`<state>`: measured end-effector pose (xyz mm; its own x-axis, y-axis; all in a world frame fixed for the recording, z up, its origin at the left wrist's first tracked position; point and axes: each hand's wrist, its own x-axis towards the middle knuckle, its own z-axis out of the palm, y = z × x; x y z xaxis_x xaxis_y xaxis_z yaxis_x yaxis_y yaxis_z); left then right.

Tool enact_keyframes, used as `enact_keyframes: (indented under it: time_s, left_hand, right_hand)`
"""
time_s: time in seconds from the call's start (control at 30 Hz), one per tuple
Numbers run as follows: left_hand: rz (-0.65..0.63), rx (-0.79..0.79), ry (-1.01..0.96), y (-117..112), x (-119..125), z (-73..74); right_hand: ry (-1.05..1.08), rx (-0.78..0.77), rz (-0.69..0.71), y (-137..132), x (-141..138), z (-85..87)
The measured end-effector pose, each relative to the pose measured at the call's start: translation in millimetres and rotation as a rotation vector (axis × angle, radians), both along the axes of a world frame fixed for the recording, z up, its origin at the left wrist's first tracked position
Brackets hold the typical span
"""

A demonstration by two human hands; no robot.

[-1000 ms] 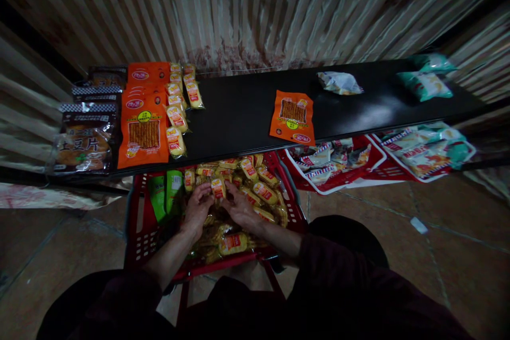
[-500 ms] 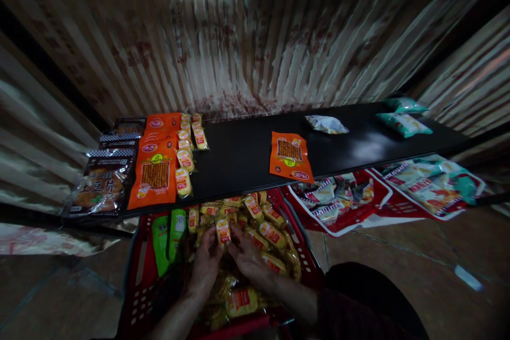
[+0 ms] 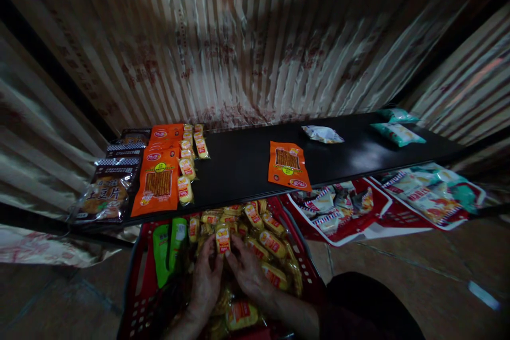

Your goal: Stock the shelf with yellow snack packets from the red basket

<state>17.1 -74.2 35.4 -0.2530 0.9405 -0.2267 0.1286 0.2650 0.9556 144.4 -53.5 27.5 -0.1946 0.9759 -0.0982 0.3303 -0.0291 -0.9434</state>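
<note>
Between my two hands, above a red basket, a small yellow snack packet with a red-and-white label stands upright. My left hand grips its left side and my right hand its right side, fingers closed on the edges. Many more yellow packets fill the basket below and around my hands. Two green packets lean at the basket's left side. On the black shelf ahead, similar yellow packets lie in a full column, with a shorter second column beside it.
Orange snack bags and dark potato-chip bags line the shelf's left end. A lone orange bag, a white bag and teal bags lie further right. Two red baskets of bags stand below; a wrinkled sheet hangs behind.
The view has tilted slightly, so the shelf and its goods appear a little lower. Both hands keep the same yellow packet between them, nearly in place.
</note>
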Motion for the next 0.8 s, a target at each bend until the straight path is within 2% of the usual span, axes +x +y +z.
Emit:
enact_keyframes:
  time_s: [0.2,0.5,0.67,0.8]
  left_hand:
    - [-0.011,0.039,0.010,1,-4,7.6]
    - [0.011,0.020,0.043,-5,-2,3.1]
    - [0.001,0.042,0.039,-1,-3,11.5]
    - [0.008,0.085,0.038,11,-3,24.2]
  right_hand:
    - [0.063,-0.038,0.027,6,-2,22.0]
    - [0.040,-0.061,0.082,4,0,20.2]
    - [0.024,-0.020,0.079,7,-1,22.2]
    - [-0.018,0.059,0.063,15,1,28.7]
